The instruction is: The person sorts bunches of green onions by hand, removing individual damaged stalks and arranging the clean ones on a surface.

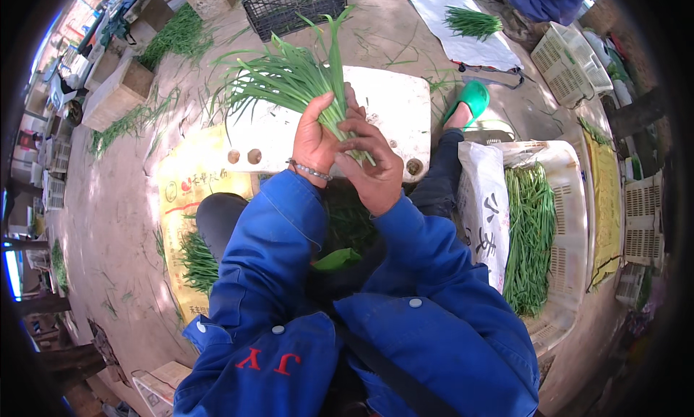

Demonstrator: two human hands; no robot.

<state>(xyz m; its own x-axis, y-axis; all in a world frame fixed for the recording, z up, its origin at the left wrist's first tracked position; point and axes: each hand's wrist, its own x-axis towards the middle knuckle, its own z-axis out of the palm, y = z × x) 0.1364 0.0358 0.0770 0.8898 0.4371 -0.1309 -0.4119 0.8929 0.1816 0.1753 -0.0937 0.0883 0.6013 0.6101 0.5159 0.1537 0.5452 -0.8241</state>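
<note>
A bunch of garlic chives (295, 83) is in my left hand (313, 146), its leaves fanning up and to the left. The thumb of that hand lies along the pale stems. My right hand (377, 165) has its curled fingers and thumb around the lower stem ends. Both hands are over the near part of a white slab (401, 105) with round holes near its front edge. Part of the bunch is hidden by the fingers.
At my right, a white plastic crate (569, 243) holds chives beside a white woven sack (485, 211). More chives (199, 259) lie on a yellow sack (179, 200) at left. Ahead are a black crate (293, 7) and a white sheet (455, 32) bearing a bunch (474, 23).
</note>
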